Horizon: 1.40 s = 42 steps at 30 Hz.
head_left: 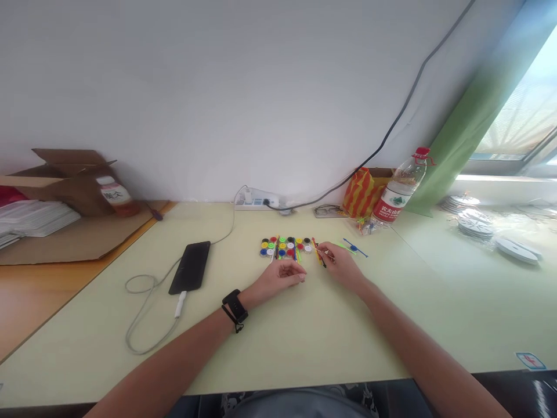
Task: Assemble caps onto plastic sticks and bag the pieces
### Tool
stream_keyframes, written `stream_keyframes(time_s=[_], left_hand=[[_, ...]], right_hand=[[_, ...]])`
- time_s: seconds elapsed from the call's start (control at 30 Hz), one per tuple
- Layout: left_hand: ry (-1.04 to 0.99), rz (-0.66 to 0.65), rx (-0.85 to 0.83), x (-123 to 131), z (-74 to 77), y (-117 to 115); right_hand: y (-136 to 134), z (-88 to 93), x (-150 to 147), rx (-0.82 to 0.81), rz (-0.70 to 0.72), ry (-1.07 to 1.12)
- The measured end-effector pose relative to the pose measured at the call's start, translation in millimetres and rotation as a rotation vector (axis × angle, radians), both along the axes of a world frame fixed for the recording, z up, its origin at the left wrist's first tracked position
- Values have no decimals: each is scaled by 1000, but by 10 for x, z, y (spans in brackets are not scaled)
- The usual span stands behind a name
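Pale yellow covers our table (pixel 304 348), and we see a plain grey-white wall (pixel 261 104) behind it. Our bright round pieces (pixel 282 245) sit in short rows near the middle of the table, with little sticks (pixel 277 247) lying between some of them. We make those pieces the middle of our clock. Between 3 and 4 o'clock, just beside them, our right hand (pixel 342 261) pinches some thin sticks (pixel 323 262), red, yellow and black. At 6 o'clock, close by, our left hand (pixel 278 278) is loosely curled, and we cannot tell if anything is tucked inside. Past our right hand, at 3 o'clock, we see a blue stick (pixel 354 248).

Between 8 and 9 lies our black phone (pixel 190 268) with a white cable (pixel 180 304) in it. At 11, a white power strip (pixel 256 200) sits by the wall. Near 2 stand a red and yellow bag (pixel 361 194) and our big bottle (pixel 394 200). Farther out at 2, we see a bright window (pixel 517 128). Far off at 3 lie flat white discs (pixel 476 223). Between 9 and 10 sits a brown cardboard box (pixel 69 159).
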<state>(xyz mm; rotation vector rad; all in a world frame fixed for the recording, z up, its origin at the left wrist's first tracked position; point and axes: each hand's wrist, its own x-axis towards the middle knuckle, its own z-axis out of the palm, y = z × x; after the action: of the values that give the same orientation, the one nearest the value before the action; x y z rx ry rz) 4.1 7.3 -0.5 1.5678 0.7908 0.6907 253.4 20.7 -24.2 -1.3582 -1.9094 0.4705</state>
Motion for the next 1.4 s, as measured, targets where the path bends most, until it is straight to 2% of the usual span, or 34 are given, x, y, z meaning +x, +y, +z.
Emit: stream_keyframes(time_s=[0.33, 0.4, 0.53, 0.6, 0.73, 0.83, 0.93, 1.1, 1.2, 1.4], left_hand=[[-1, -13, 0, -1, -5, -4], [-13, 18, 10, 10, -28, -6], [8, 176, 203, 26, -66, -34], [86, 205, 330, 21, -67, -63], [237, 127, 522, 10, -49, -130], [289, 13, 584, 12, -46, -161], [302, -31, 586, 14, -45, -166], [224, 91, 470, 11, -21, -123], [112, 135, 360, 14, -17, -89], [-7, 171, 272, 30, -25, -67]], right_hand=[[7, -3, -60, 17, -21, -67], [-4, 18, -51, 8, -14, -83], [-43, 114, -8, 0, -56, -178], [-82, 183, 9, -15, -53, -235], [-197, 291, -25, -89, 97, -286], [-269, 318, -99, -146, 210, -270], [-301, 339, -150, -245, 321, -159], [-315, 454, -142, -402, 421, 262], [-322, 508, -143, -417, 381, 377], [-304, 470, -197, -335, 265, 358]])
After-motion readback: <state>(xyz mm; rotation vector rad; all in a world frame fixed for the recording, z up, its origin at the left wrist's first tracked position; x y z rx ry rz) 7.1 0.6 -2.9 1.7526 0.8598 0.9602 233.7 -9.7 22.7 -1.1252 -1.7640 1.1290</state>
